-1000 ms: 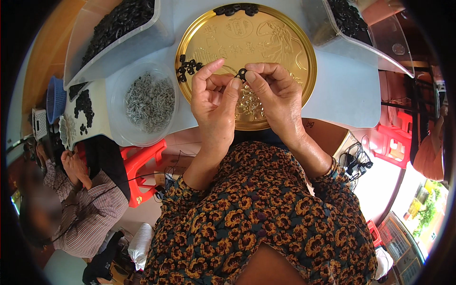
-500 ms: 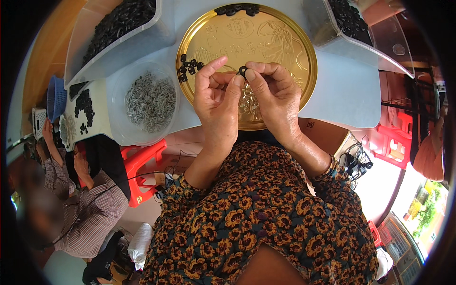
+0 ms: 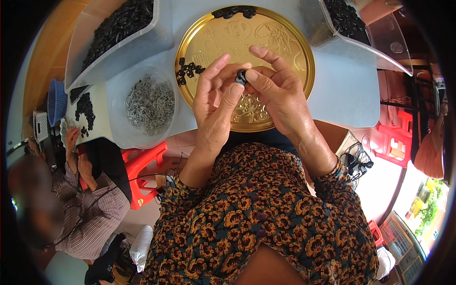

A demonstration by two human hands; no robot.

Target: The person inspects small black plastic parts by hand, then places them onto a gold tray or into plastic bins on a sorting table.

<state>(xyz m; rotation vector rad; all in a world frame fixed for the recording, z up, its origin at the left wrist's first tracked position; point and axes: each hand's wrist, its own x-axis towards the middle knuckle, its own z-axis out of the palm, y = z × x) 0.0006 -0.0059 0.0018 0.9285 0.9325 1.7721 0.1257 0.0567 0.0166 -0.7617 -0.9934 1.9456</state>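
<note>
Black and small, a ring-shaped part (image 3: 241, 77) sits pinched between the fingertips of the left hand (image 3: 216, 102) and the right hand (image 3: 280, 95), just above the frame's centre over a round gold tray (image 3: 294, 45). Left of the tray stands a clear tub of grey metal bits (image 3: 149, 104), with bins of black parts (image 3: 118, 26) in the upper corners.

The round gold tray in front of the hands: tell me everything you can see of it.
The gold tray is round, shiny and metal-looking, with a raised rim and embossed patterns. It lies flat on the pale table. Small black ring-like parts are clustered at its left side, more at its far rim. Both hands hover over its near half, hiding part of it.
</note>
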